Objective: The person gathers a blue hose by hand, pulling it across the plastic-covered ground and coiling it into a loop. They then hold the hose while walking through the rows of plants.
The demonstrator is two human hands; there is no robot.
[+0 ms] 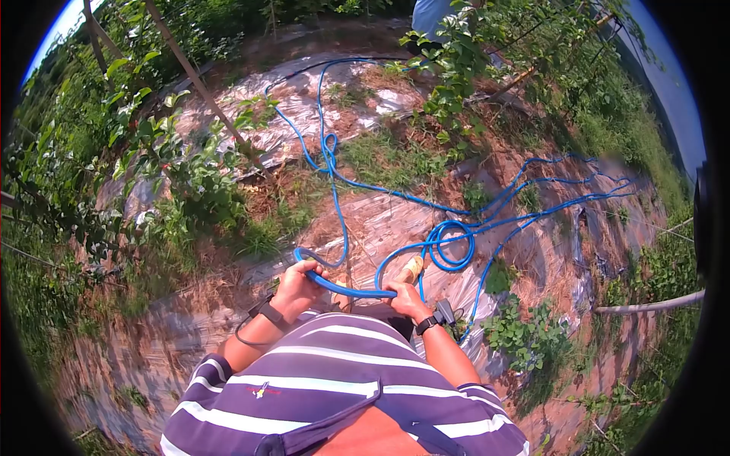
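Observation:
A blue hose [346, 290] stretches in a short bow between my two hands, in front of my striped shirt. My left hand [298, 287] is closed around it where it bends back toward the ground. At the other end of the bow, my right hand [405, 298] also grips the hose, its fingers partly hidden. From there the hose curves into a round coil [454, 264] lying on the ground. Farther ahead, a twisted loop [329, 152] sits where several runs of hose cross.
Plastic sheeting [380, 216] with dry grass covers the ground. A wooden pole [199, 80] leans among leafy plants at left. More hose lines [547, 182] run right. Another person [431, 21] stands partly visible behind a leafy tree [456, 83]. A pale pipe [654, 304] juts in from the right.

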